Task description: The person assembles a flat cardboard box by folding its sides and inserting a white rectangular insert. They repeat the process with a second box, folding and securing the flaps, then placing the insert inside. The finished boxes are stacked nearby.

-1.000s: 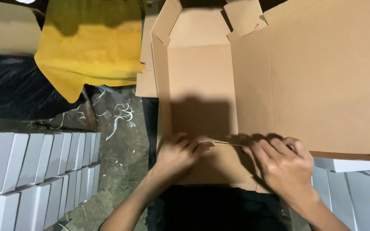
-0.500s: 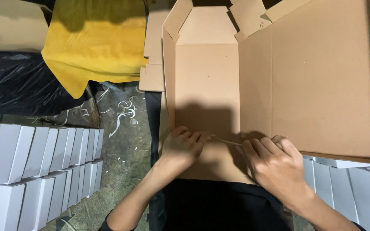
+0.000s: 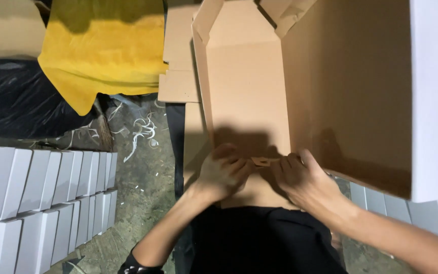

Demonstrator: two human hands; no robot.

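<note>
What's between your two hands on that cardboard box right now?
In the head view, a small cardboard tab of the cardboard box bridges the gap between the left hand and right hand; both pinch it.

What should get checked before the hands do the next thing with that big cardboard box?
1. Both hands on the box: ok. The left hand and right hand meet at the near edge of the cardboard box.
2. Small cardboard tab pinched between the fingertips: ok, though how firm the grip is, cannot tell.
3. Big side panel standing up: ok, it rises on the right.
4. Far flaps folded into place: not ok, they stand loose.
5. Rows of white boxes out of the way: ok, they sit apart on the left.
6. Floor tidy: not ok, pale scraps lie there.
</note>
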